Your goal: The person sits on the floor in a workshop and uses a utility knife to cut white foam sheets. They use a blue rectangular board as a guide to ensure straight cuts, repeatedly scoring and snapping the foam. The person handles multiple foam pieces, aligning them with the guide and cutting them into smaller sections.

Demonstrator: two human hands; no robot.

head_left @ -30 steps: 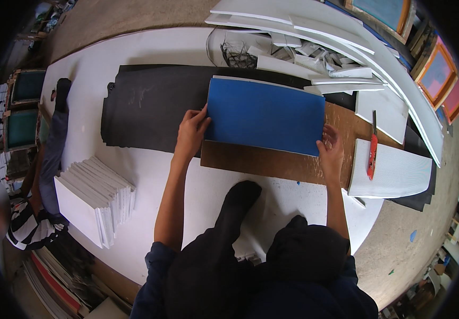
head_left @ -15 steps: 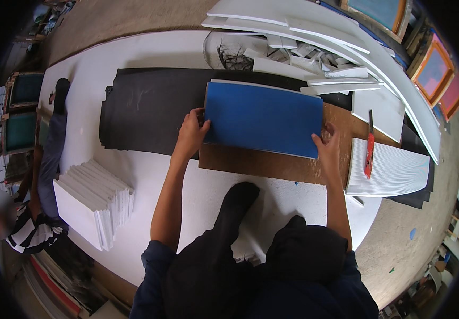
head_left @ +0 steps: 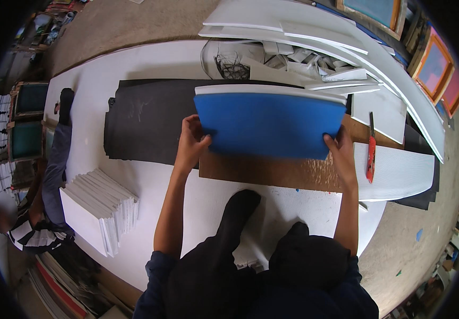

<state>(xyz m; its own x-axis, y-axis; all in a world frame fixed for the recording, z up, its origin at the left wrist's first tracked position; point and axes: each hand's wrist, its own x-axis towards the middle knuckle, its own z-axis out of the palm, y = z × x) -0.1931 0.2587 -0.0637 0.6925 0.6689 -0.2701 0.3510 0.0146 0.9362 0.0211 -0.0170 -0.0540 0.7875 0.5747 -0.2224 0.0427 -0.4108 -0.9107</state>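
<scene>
Blue board between opposing fingers

Panel, one, rectangular: presenting a plain blue face, with a white edge showing along its far long side; being held by both short ends, its length running left to right; leaning with the far side uppermost, hiding part of a brown board, contact with it being unclear

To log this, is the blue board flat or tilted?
Tilted: the blue board, held by the left hand and right hand, looks wider at its raised white far edge than its near one.
</scene>
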